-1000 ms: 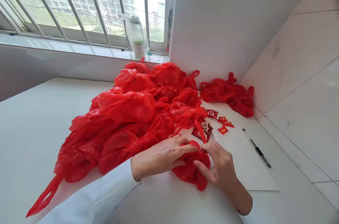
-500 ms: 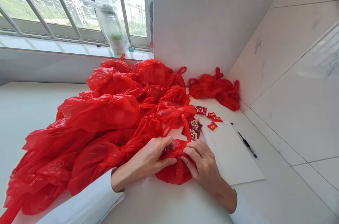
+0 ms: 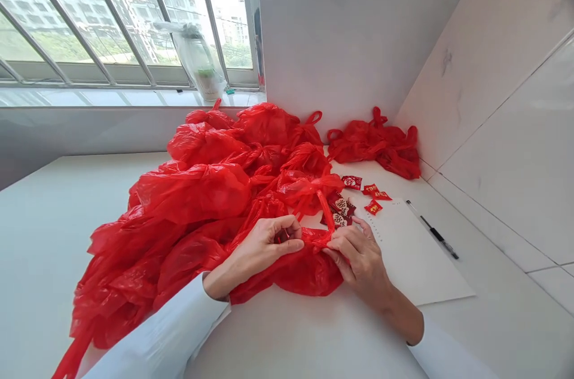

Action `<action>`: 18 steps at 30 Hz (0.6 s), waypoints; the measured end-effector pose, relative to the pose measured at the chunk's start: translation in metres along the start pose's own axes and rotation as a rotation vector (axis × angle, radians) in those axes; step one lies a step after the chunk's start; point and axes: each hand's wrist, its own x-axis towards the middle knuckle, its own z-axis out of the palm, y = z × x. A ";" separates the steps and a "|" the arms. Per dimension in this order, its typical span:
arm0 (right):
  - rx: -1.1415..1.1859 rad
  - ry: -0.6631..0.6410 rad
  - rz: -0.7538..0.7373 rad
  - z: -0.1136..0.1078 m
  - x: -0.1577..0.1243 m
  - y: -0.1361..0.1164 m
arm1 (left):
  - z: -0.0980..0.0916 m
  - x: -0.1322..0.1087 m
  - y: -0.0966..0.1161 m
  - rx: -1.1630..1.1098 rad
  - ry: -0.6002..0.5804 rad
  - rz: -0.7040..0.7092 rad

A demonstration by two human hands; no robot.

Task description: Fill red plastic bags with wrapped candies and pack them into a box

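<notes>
A small red plastic bag [image 3: 309, 271] lies on the white table [image 3: 54, 217] right in front of me. My left hand [image 3: 264, 244] pinches the bag's twisted handle at its top. My right hand [image 3: 359, 256] grips the same handle from the other side, fingers curled. The two hands sit close together, about a finger's width apart. Behind them rises a big heap of filled red plastic bags [image 3: 201, 199]. Both my sleeves are white.
A white sheet of paper [image 3: 412, 259] lies right of my hands, with a black pen [image 3: 433, 237] beyond it. Small red packets [image 3: 359, 190] lie near the paper's far edge. More red bags [image 3: 376, 146] sit in the corner. A clear bag [image 3: 200, 62] stands on the windowsill.
The small bag has flattened and spread out under my hands. My hands have shifted from its bunched body up to the handle at its top. The view swung left, then slightly back.
</notes>
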 end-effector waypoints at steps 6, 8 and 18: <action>-0.030 0.023 0.038 0.003 0.003 0.008 | -0.008 0.001 -0.006 -0.031 0.028 -0.055; -0.026 0.029 0.060 0.002 0.003 0.014 | -0.015 0.001 -0.011 -0.053 0.034 -0.071; 0.191 -0.034 0.248 -0.006 0.000 0.033 | -0.044 -0.005 -0.010 0.263 0.176 -0.072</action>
